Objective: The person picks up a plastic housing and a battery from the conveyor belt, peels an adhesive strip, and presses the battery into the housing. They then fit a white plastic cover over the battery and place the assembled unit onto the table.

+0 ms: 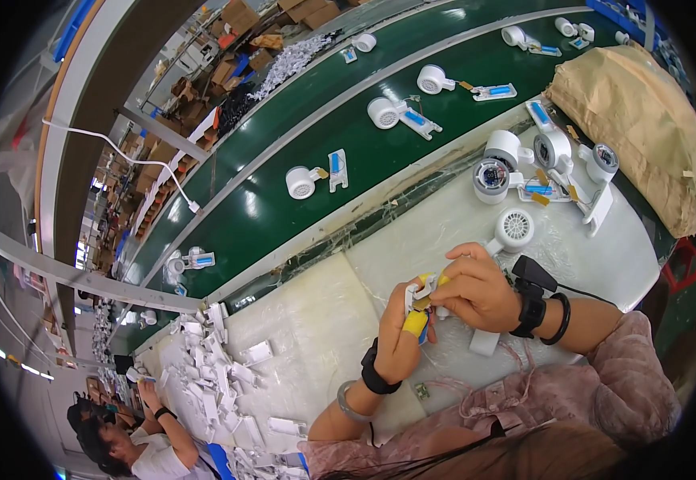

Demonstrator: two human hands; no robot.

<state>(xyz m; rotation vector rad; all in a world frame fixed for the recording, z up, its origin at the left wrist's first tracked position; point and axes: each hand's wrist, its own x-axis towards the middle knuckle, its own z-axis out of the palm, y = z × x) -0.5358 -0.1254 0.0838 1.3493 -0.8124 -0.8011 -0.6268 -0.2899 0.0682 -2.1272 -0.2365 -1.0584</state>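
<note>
Looks mid-job to me: the left hand (399, 349) and right hand (480, 292) both have fingers pinched on a small white part (411, 298) over the near desk (308, 300), brown strip (421, 305) exposed (can't tell if it joins the white fan (516, 228) just beyond). Far right, opened fans (492, 178) look unfinished; the heap of white pieces (212, 368) at left seems unused

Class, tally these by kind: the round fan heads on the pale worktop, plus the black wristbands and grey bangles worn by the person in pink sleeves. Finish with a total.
White fan heads: 5
Black wristbands: 3
Grey bangle: 1
Total: 9
</note>
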